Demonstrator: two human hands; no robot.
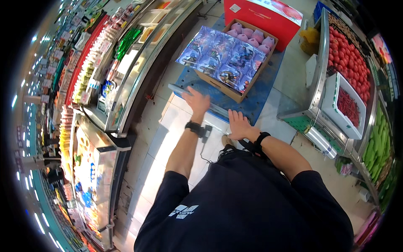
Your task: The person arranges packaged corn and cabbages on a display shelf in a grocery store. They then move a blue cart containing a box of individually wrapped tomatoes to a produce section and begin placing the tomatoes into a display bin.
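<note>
A flatbed cart with a blue deck (267,91) stands before me, its grey push bar (217,109) nearest my body. My left hand (197,100) is at the bar's left part, fingers spread; whether it touches the bar is unclear. At the bar's right end lies my right hand (238,124), palm down, fingers not wrapped round it. On the deck sits an open cardboard box (220,86) of fruit in pink foam nets (247,32). A printed purple-blue sheet (223,58) covers much of the box. Behind it stands a red carton (261,19).
A glass-fronted display counter (151,53) runs along the left. On the right, a metal-edged produce stand (318,69) holds tomatoes (346,53), a white foam box (333,107) of red chillies and green vegetables (377,141). A yellow net bag (310,41) lies beside the stand.
</note>
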